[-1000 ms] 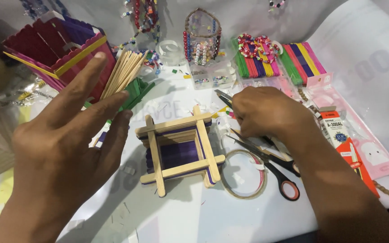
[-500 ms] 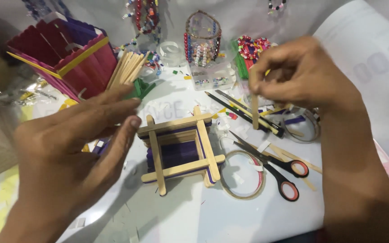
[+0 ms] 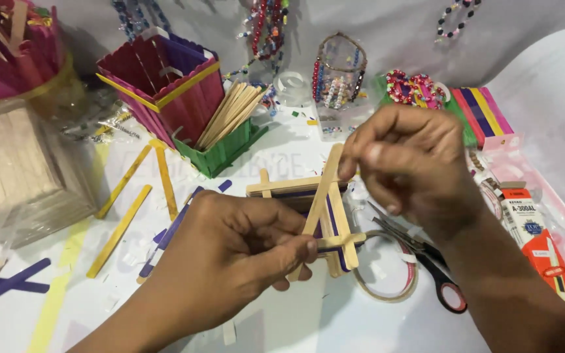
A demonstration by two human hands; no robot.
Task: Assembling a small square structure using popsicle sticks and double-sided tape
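Whereas both hands were apart a second ago, my right hand point(image 3: 407, 163) now pinches a plain wooden craft stick point(image 3: 318, 202) at twelve o'clock, my left hand point(image 3: 230, 255) gripping its lower end over the square stick frame point(image 3: 322, 222) at table centre.

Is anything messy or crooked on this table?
Yes. One plain stick lies slanted across the square stick frame, pinched by the right hand and left hand. Loose yellow sticks and purple sticks lie scattered at odd angles among small paper scraps.

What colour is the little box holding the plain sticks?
Green. The small box of green sticks, holding plain wooden sticks, shows clearly in the head view, beside the red and purple box.
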